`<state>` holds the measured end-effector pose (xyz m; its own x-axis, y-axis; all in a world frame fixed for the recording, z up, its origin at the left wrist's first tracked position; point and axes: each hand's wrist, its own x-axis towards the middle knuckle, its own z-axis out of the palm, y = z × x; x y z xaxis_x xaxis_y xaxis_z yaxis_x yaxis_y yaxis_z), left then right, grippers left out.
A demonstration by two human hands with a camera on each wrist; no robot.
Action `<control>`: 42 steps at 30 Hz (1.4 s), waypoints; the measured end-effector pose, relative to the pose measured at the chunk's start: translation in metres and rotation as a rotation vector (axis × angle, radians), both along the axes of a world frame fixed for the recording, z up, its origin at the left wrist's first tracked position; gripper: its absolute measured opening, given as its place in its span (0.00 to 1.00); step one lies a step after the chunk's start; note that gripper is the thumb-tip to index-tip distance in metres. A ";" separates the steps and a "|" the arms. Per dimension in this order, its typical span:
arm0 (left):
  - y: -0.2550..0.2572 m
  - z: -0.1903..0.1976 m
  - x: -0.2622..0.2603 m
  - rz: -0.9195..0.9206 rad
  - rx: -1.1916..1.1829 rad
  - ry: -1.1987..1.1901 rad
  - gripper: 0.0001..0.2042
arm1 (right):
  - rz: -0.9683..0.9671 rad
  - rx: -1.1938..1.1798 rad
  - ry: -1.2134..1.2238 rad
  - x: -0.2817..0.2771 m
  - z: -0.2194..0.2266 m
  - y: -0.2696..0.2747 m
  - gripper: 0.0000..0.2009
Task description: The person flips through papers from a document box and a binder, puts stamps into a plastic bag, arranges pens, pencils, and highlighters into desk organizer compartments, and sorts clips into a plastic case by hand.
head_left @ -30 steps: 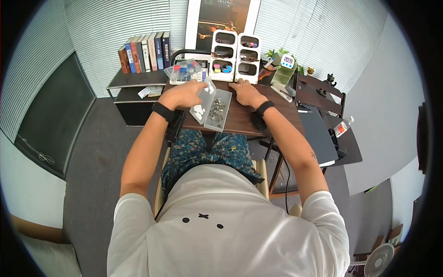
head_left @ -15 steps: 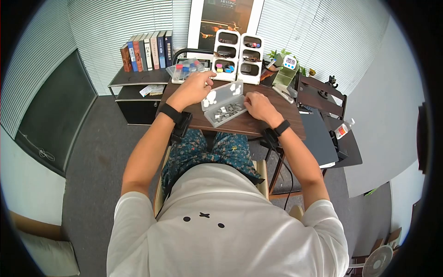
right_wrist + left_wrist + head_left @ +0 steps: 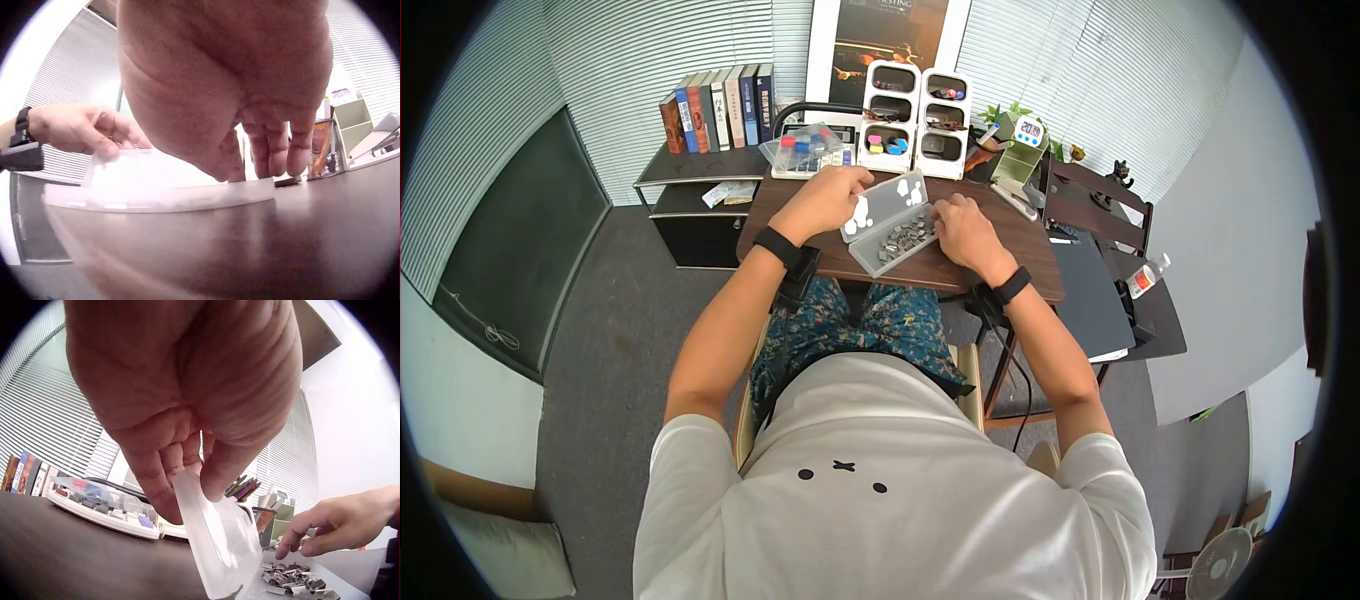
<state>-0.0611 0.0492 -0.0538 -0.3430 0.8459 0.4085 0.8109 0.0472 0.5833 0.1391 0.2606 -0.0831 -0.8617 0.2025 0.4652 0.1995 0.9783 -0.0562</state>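
Observation:
A clear plastic box (image 3: pixel 868 258) lies open and slanted on the dark wooden desk in the head view, with a heap of small silvery metal clips (image 3: pixel 905 238) inside. Its hinged lid (image 3: pixel 884 205), marked with white patches, stands raised on the far side. My left hand (image 3: pixel 825 200) pinches the lid's left edge between thumb and fingers, plain in the left wrist view. At the box's right end is my right hand (image 3: pixel 970 238), its bent fingers and thumb about the end wall. Its fingertips are partly hidden behind the box wall in the right wrist view.
Behind the box stands a white organizer (image 3: pixel 917 120) with several compartments. A calculator (image 3: pixel 840 160) lies left of it, under another clear box (image 3: pixel 805 145) with coloured pieces. A stapler (image 3: pixel 1013 200) and a green holder (image 3: pixel 1020 168) stand at right. Books (image 3: pixel 718 110) line the left shelf.
The box has turned from lengthwise to slanted, its lid now on the far side. My right hand has come from the desk's back to the box's right end. My left hand has shifted slightly right.

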 end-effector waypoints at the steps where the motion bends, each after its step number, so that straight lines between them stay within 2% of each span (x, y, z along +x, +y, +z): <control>1: 0.000 0.000 0.001 0.002 0.000 -0.001 0.19 | 0.002 0.000 -0.001 0.001 0.000 -0.007 0.08; 3: 0.001 0.002 0.003 0.027 0.045 0.006 0.17 | 0.074 0.106 0.043 0.004 0.003 -0.021 0.11; 4: 0.002 0.002 0.003 0.024 0.045 0.007 0.17 | 0.082 0.142 -0.010 0.006 0.001 -0.028 0.18; 5: 0.002 0.001 0.003 0.025 0.056 0.012 0.17 | 0.081 0.142 -0.009 0.008 -0.002 -0.035 0.18; 7: 0.003 0.001 0.003 0.023 0.064 0.017 0.16 | 0.253 0.151 -0.037 0.014 -0.007 -0.051 0.22; 8: 0.003 0.001 0.003 0.024 0.056 0.007 0.16 | 0.230 0.155 -0.058 0.016 -0.006 -0.061 0.23; 15: 0.003 0.001 0.003 -0.003 0.069 -0.021 0.15 | 0.235 0.096 0.008 0.019 0.003 -0.059 0.23; 17: 0.003 0.005 0.006 -0.010 0.068 -0.045 0.15 | 0.402 -0.081 0.084 0.018 0.002 -0.053 0.20; 18: 0.002 0.006 0.009 -0.014 0.064 -0.073 0.15 | 0.403 -0.082 0.083 0.019 0.005 -0.049 0.20; 20: 0.000 0.011 0.018 -0.038 0.063 -0.084 0.15 | 0.237 -0.089 0.186 0.026 0.015 -0.045 0.16; 23: 0.006 0.009 0.028 -0.091 0.023 -0.089 0.15 | 0.150 -0.144 0.155 0.035 0.007 -0.031 0.13; 25: 0.010 0.006 0.036 -0.124 -0.017 -0.086 0.15 | 0.105 -0.146 0.143 0.038 0.005 -0.023 0.17; 27: 0.008 0.002 0.048 -0.168 -0.132 0.217 0.17 | -0.001 -0.172 0.305 0.040 0.011 -0.025 0.22; 28: 0.008 0.000 0.051 -0.227 -0.237 0.170 0.21 | -0.006 -0.199 0.228 0.040 0.012 -0.022 0.30; 29: 0.008 -0.007 0.055 -0.237 -0.246 0.175 0.21 | -0.017 -0.208 0.234 0.040 0.009 -0.020 0.30; 31: 0.003 -0.021 0.063 -0.232 -0.199 0.280 0.27 | 0.293 -0.083 0.229 0.035 -0.004 -0.014 0.35; 32: 0.000 -0.022 0.061 -0.229 -0.334 0.286 0.36 | 0.280 -0.121 0.002 0.034 -0.008 -0.009 0.40; 33: -0.005 -0.025 0.062 -0.236 -0.343 0.289 0.36 | 0.274 -0.130 0.006 0.035 -0.014 -0.007 0.40; 35: -0.014 -0.031 0.064 -0.166 -0.419 0.432 0.41 | 0.199 -0.070 -0.152 0.034 -0.017 -0.013 0.43; 39: -0.017 -0.025 0.067 -0.151 -0.521 0.442 0.42 | 0.142 -0.081 -0.173 0.035 -0.022 -0.017 0.46; 41: -0.018 -0.018 0.067 -0.114 -0.589 0.427 0.39 | 0.155 -0.039 -0.165 0.033 -0.024 -0.016 0.45; 42: -0.019 -0.027 0.061 -0.101 -0.503 0.450 0.36 | 0.145 0.038 -0.107 0.034 -0.026 -0.018 0.42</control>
<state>0.0000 0.0305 -0.0807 -0.1412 0.9891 0.0412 0.9840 0.1357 0.1153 0.1729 0.2423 -0.1089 -0.9254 0.0570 0.3746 0.0593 0.9982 -0.0052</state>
